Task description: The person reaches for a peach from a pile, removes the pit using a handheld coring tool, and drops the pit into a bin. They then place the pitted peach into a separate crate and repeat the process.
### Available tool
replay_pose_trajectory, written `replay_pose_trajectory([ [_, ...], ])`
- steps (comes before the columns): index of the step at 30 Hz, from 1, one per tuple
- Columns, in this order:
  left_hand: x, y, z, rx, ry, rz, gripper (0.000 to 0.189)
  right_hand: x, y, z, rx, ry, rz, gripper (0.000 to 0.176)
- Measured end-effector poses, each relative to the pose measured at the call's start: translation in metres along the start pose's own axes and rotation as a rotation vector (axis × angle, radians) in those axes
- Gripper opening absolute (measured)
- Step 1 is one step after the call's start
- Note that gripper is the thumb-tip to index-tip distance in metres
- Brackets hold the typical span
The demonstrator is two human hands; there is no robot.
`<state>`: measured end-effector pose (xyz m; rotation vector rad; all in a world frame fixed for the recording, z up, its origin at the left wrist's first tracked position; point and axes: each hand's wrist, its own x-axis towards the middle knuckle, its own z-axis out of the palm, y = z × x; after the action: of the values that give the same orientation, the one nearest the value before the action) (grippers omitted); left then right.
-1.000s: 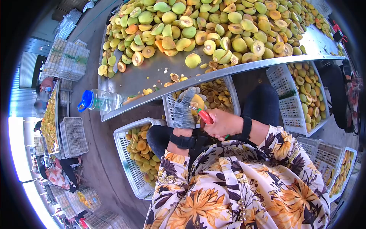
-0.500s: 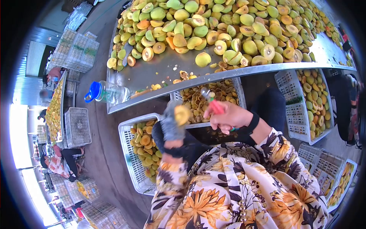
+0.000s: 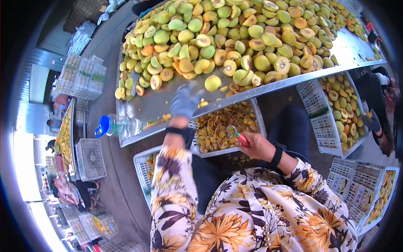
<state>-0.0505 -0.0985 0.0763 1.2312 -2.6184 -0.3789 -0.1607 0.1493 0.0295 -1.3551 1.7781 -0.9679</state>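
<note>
My left hand (image 3: 184,103), in a grey glove and blurred by motion, reaches over the table's front edge. Its fingers look stretched out and I see nothing in them. Just beyond it, a whole-looking yellow-green fruit (image 3: 213,83), peach-like, lies before a big heap of halved fruit (image 3: 184,54). My bare right hand (image 3: 257,147) is closed around the red handle of a small scoop (image 3: 242,139); its metal end points up and left. Below that end stands a white crate (image 3: 262,122) of brownish-yellow scraps, perhaps cut-out fruit centres.
A clear bottle (image 3: 126,126) with a blue lid lies by the metal table's (image 3: 147,94) left corner. Fruit crates stand left (image 3: 140,168) and right (image 3: 312,122) of my legs. A co-worker's gloved hand (image 3: 371,121) is at the far right. Stacked crates and other people are at left.
My left hand has moved up and forward from above my lap to over the table; the fruit half it held is gone from it. My right hand, still holding the scoop, has lowered slightly.
</note>
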Motion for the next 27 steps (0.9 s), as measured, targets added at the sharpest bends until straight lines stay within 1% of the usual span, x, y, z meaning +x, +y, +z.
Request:
replay_pose_trajectory([
  [1, 0.024, 0.020, 0.009, 0.005, -0.103, -0.035, 0.051, -0.005, 0.001, -0.004, 0.019, -0.011, 0.013, 0.020],
  [2, 0.043, 0.034, 0.021, 0.044, -0.193, -0.056, 0.056, -0.010, 0.004, -0.009, 0.031, 0.025, -0.033, 0.023],
  [3, 0.060, 0.042, 0.038, 0.084, -0.281, -0.077, 0.060, -0.015, 0.004, -0.015, 0.026, 0.044, -0.031, 0.023],
  [4, 0.074, 0.040, 0.062, 0.171, -0.377, -0.101, 0.068, -0.021, 0.002, -0.022, 0.013, 0.082, -0.044, 0.028],
  [5, 0.071, 0.054, 0.056, 0.228, -0.398, -0.158, 0.072, -0.026, 0.003, -0.027, 0.001, 0.116, -0.055, 0.032],
  [6, 0.077, 0.056, 0.058, 0.229, -0.418, -0.183, 0.073, -0.030, 0.006, -0.030, -0.034, 0.112, 0.030, 0.039],
  [7, 0.081, 0.055, 0.058, 0.232, -0.443, -0.211, 0.074, -0.030, 0.007, -0.033, -0.031, 0.120, 0.037, 0.039],
  [8, 0.077, 0.054, 0.050, 0.124, -0.462, -0.204, 0.071, -0.030, 0.005, -0.037, -0.004, 0.136, 0.070, 0.042],
  [9, 0.069, 0.046, 0.047, -0.096, -0.400, -0.195, 0.067, -0.028, 0.005, -0.039, 0.025, 0.148, 0.099, 0.045],
  [10, 0.056, 0.038, 0.045, -0.639, -0.488, -0.308, 0.063, -0.023, 0.006, -0.040, 0.038, 0.106, 0.128, 0.050],
  [11, 0.040, 0.033, 0.037, -1.184, -0.547, -0.415, 0.060, -0.016, 0.004, -0.041, 0.050, 0.100, 0.125, 0.050],
  [13, -0.003, 0.031, 0.023, -1.712, -0.423, -0.221, 0.057, 0.000, -0.005, -0.039, 0.018, 0.119, -0.039, 0.051],
  [14, -0.020, 0.034, 0.016, -1.813, -0.354, -0.210, 0.054, 0.008, -0.012, -0.036, 0.050, 0.098, -0.042, 0.049],
  [15, -0.036, 0.039, 0.010, -1.898, -0.298, -0.248, 0.050, 0.015, -0.019, -0.032, 0.059, 0.082, -0.045, 0.049],
  [17, -0.061, 0.030, 0.010, -1.938, -0.265, -0.456, 0.049, 0.026, -0.033, -0.024, 0.067, -0.015, -0.069, 0.049],
  [18, -0.070, 0.030, 0.012, -1.961, -0.214, -0.495, 0.055, 0.029, -0.041, -0.020, 0.079, -0.035, -0.075, 0.041],
  [19, -0.079, 0.030, 0.011, -1.954, -0.218, -0.665, 0.055, 0.031, -0.040, -0.011, 0.077, -0.046, -0.074, 0.041],
  [21, -0.091, 0.035, 0.015, -1.850, -0.128, -0.590, 0.055, 0.034, -0.037, 0.005, 0.097, -0.039, -0.137, 0.035],
  [22, -0.096, 0.035, 0.022, -1.858, -0.126, -0.595, 0.055, 0.028, -0.038, 0.011, 0.110, -0.029, -0.137, 0.031],
  [24, -0.099, 0.040, 0.034, -1.769, -0.004, -0.492, 0.053, 0.024, -0.038, 0.014, 0.115, 0.001, -0.131, 0.031],
  [27, -0.103, 0.051, 0.037, -1.771, -0.021, -0.454, 0.048, 0.018, -0.034, 0.017, 0.125, 0.079, -0.138, 0.029],
])
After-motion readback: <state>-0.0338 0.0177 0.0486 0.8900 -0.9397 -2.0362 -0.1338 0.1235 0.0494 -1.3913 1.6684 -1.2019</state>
